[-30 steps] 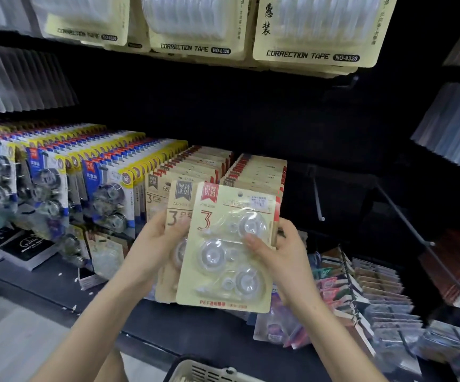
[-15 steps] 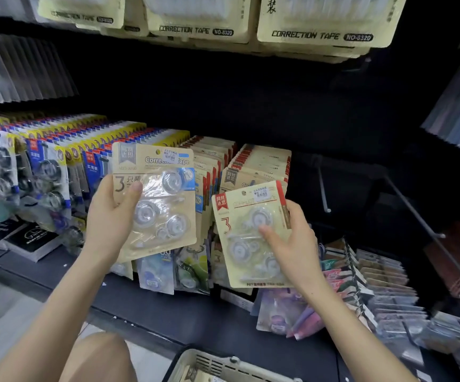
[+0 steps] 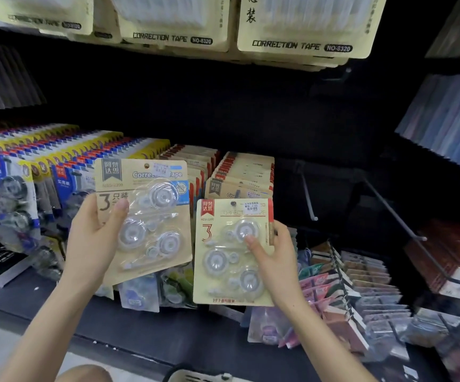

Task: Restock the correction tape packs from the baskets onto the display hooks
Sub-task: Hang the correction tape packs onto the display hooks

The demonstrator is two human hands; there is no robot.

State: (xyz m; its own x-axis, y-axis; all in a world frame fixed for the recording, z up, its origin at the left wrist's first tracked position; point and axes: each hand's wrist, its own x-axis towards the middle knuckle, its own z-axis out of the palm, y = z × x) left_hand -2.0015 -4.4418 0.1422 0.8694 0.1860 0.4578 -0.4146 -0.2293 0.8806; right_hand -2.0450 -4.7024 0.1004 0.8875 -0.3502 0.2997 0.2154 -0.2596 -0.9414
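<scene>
correction tape pack with red banner (image 3: pixel 233 252), pinched along its right edge in the right hand (image 3: pixel 273 257), thumb laid across the blister front, fingers curled behind; hangs upright just in front of the matching red-topped row (image 3: pixel 246 172) on the display hooks. second pack (image 3: pixel 143 216), kraft card with blue trim, gripped at its left edge in the left hand (image 3: pixel 93 244), thumb over the front, tilted a little, just left of the first. probably light and fairly stiff: thin card likely to bend at the corners, clear blister slick and easy to dent. best taken by the card margin, not the bubble, leaving the hang hole (image 3: pixel 233 203) at the top free for the hook. further right, bare hook (image 3: pixel 308 199). above, large yellow packs (image 3: pixel 303 28). at the bottom edge, rim of white basket (image 3: pixel 195 377)
</scene>
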